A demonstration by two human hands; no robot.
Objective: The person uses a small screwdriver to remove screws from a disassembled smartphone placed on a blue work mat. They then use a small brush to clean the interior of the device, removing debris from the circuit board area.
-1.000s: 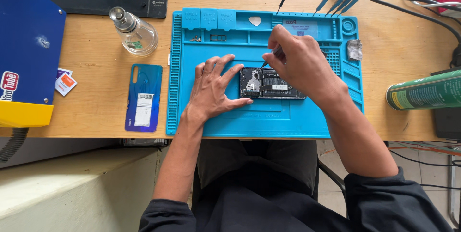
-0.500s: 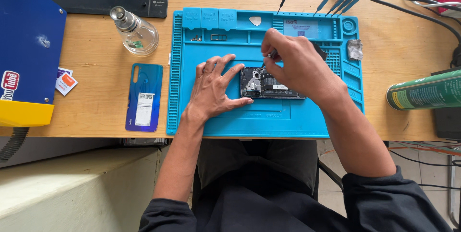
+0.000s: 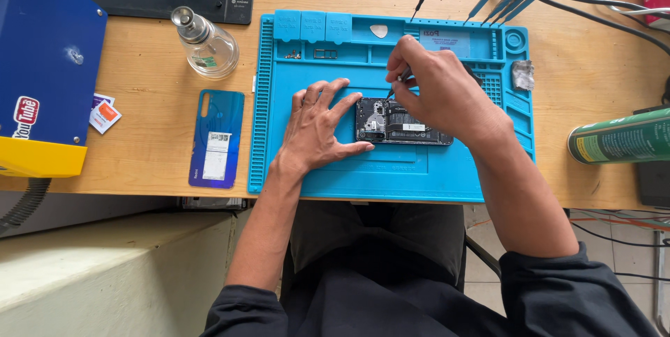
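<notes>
Opened phone (image 3: 401, 122), back cover off, lies flat near the middle of the blue silicone work mat (image 3: 419, 176) on the wooden desk (image 3: 146, 79). Left hand (image 3: 317, 128) flat on the mat, fingers spread, fingertips touching the phone's left end, not gripping anything. Right hand (image 3: 436, 89) above the phone's upper edge, fingers pinched shut on a thin dark tool (image 3: 399, 80) whose tip points down at the phone's upper left part; whether the tip touches, can't tell. Hands close together, phone between them. Blue back cover (image 3: 217, 137) lies on the desk just left of the mat. Glass bottle (image 3: 204, 45) stands above it. Green spray can (image 3: 618, 136) lies on its side at right. Small screws (image 3: 293, 54) in a top-left mat tray.
</notes>
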